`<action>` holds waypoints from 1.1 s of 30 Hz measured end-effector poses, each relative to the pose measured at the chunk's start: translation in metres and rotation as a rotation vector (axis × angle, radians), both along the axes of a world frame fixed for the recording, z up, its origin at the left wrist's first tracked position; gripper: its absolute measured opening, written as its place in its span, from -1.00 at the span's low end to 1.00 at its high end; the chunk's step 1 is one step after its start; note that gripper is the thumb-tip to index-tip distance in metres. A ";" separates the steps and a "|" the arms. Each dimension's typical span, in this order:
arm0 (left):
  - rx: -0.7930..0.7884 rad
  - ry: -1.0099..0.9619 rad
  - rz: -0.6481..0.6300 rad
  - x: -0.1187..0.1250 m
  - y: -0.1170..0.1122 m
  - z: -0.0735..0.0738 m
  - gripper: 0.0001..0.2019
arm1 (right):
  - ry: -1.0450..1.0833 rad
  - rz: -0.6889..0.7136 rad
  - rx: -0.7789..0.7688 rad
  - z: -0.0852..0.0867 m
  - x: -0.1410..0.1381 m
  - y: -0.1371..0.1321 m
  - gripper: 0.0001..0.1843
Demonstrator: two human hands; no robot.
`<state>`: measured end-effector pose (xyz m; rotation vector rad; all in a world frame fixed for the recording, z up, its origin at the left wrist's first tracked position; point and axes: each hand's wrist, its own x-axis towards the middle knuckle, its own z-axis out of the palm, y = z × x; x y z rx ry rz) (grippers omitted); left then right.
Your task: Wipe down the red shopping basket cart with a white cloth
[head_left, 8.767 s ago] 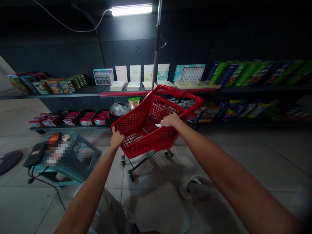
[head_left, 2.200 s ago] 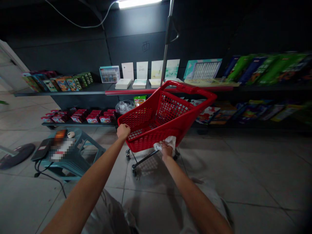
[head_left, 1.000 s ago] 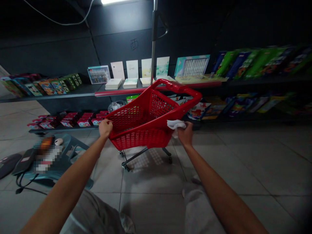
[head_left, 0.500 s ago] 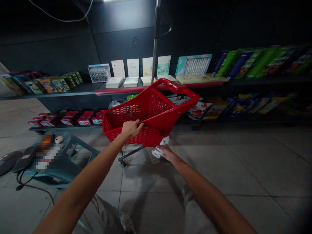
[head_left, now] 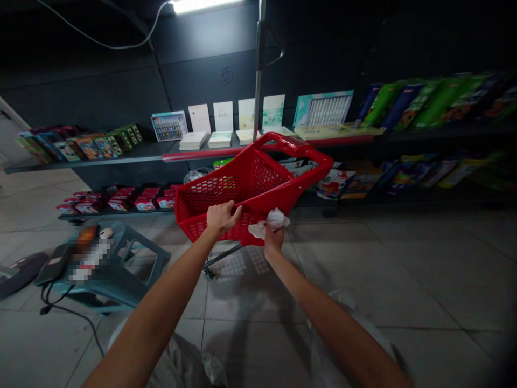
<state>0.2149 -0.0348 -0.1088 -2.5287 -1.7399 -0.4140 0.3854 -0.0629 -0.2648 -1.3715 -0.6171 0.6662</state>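
Note:
A red plastic shopping cart (head_left: 278,195) with lattice sides stands in front of me, its handle pointing to the right. My left hand (head_left: 221,216) is closed over the top rim of its near side, fingers hooked inward. My right hand (head_left: 274,237) grips a crumpled white cloth (head_left: 277,219) and presses it against the near side panel, below the handle end. Part of the cloth spreads out left of the fingers. Below the basket, a grey metal leg and a wheel show.
At left stands a blue-grey plastic stool (head_left: 121,269) with devices and a dangling cable. Behind the cart, a dark shelf (head_left: 149,150) carries books, boxes and pen sets. Green and blue snack bags (head_left: 388,105) line the right; red packs (head_left: 121,199) fill the lower shelf. A metal pole (head_left: 257,86) rises behind.
My right hand has moved up with the white cloth, from the basket's lower edge onto the side panel. My left hand stays on the rim. The view has shifted slightly.

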 end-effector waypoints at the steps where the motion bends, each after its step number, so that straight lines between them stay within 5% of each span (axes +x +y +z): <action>1: -0.001 -0.006 0.010 -0.001 0.000 0.000 -0.49 | -0.062 -0.049 0.034 0.013 0.011 -0.003 -0.35; 5: -0.006 -0.021 0.036 -0.002 -0.006 0.001 -0.47 | -0.411 -0.105 0.193 0.069 0.041 -0.024 -0.43; 8: 0.003 -0.014 0.023 -0.003 -0.011 0.001 -0.46 | -0.590 0.001 0.267 0.090 0.040 -0.036 -0.49; 16: -0.013 0.055 -0.018 -0.011 -0.017 0.003 -0.50 | -0.898 0.389 0.365 0.072 -0.031 -0.038 -0.53; 20: 0.004 0.036 -0.009 -0.014 -0.015 0.002 -0.46 | -1.072 0.470 0.334 0.079 -0.029 -0.038 -0.50; 26: 0.062 -0.014 -0.004 -0.015 -0.015 -0.004 -0.42 | -1.162 0.211 0.218 0.110 0.037 -0.044 -0.57; 33: 0.082 -0.050 0.015 -0.021 -0.011 -0.005 -0.40 | -1.107 -0.041 0.285 0.128 0.097 -0.066 -0.68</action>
